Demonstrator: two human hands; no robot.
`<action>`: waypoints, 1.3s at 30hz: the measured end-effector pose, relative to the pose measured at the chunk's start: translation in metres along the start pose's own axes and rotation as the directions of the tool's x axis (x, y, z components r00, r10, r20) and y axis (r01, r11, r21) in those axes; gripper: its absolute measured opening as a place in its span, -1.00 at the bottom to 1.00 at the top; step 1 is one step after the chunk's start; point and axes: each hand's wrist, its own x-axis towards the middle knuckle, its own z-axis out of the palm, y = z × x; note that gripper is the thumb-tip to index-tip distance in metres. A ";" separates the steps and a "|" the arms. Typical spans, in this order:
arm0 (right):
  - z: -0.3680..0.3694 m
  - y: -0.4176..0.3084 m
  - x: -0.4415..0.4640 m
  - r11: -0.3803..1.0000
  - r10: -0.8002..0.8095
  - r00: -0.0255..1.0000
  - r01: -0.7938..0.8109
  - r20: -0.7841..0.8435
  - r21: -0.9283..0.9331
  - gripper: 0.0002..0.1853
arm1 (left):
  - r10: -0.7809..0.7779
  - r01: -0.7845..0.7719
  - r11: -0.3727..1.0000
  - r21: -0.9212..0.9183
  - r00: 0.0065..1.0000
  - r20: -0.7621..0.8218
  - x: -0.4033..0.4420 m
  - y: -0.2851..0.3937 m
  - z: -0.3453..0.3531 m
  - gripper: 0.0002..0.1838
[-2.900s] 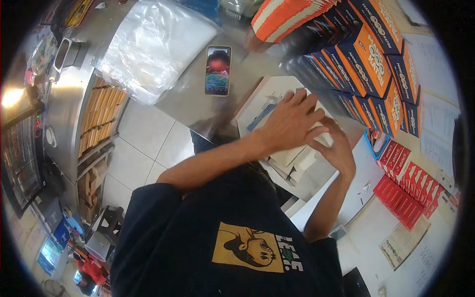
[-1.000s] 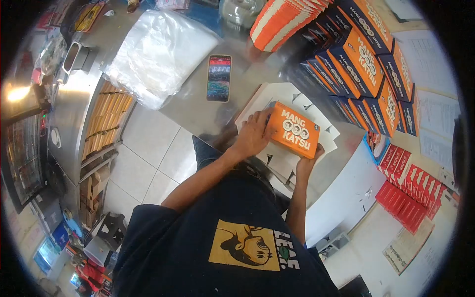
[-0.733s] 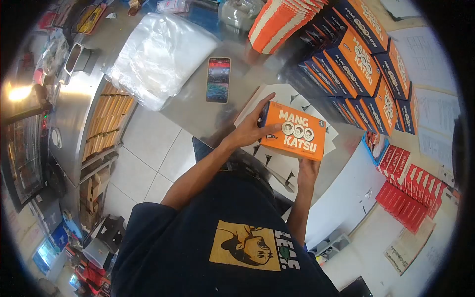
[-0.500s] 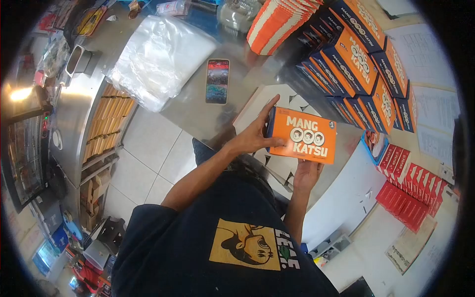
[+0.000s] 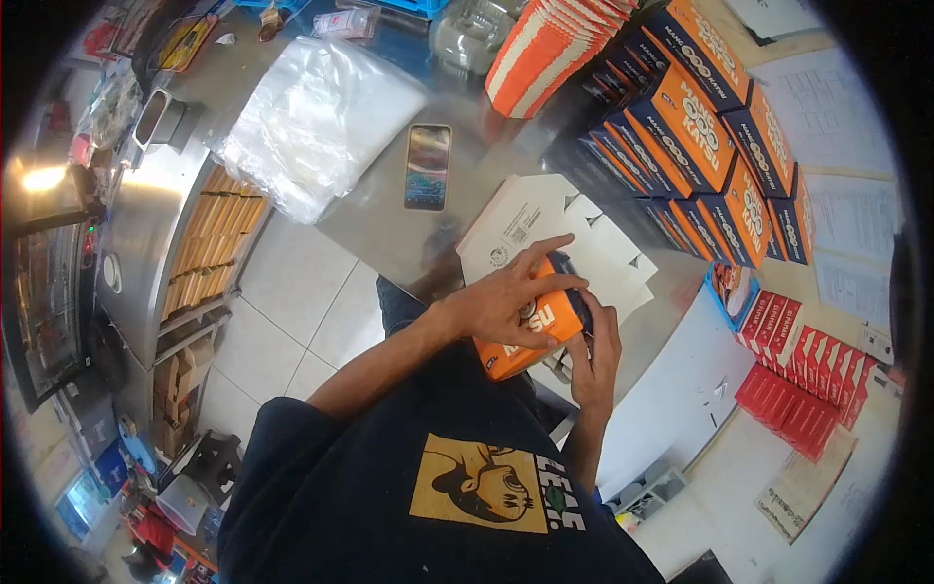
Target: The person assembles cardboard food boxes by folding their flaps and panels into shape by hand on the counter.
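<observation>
Handling dark end of orange printed carton (image 5: 503, 358), mid-frame, gripped between left hand (image 5: 489, 309) and right hand (image 5: 594, 375); probably calls for steady support.

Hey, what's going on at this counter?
A person is handling an orange and dark blue box with both bare hands. The left hand is spread over it, while the right hand is at one end. Flat cardboard, white side up, lies on the counter just beyond. A phone lies near it, and similar boxes are stacked to the right.
</observation>
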 end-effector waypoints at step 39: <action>-0.139 0.007 0.174 0.909 0.335 0.663 -0.040 -0.670 0.415 -0.28 | -0.019 -0.193 0.847 0.495 0.919 0.393 -0.001 -0.074 0.107 -0.30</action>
